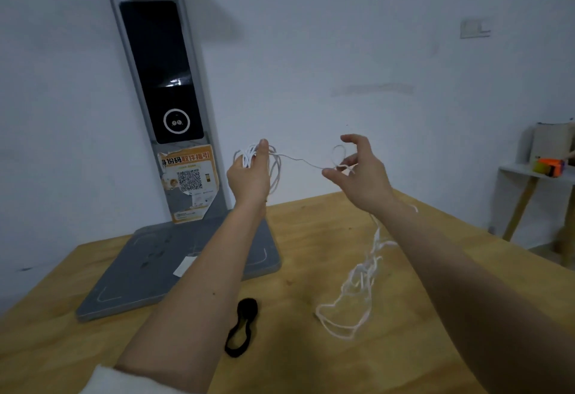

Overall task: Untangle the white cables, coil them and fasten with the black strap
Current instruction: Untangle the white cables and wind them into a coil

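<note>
My left hand [249, 175] is raised above the table's far edge and grips a small coil of white cable [275, 163]. A thin strand runs from the coil to my right hand [357, 172], which pinches the cable at a small loop [338, 154]. Below my right wrist the cable hangs down into a loose white tangle [351, 297] lying on the wooden table [311, 362]. The black strap [243, 326] lies on the table near the front, below my left forearm, untouched.
A grey kiosk stand [161, 82] with a dark screen and an orange QR poster rises at the back left; its flat grey base [149, 269] rests on the table. A small white side table [541, 175] with an orange object stands at the far right.
</note>
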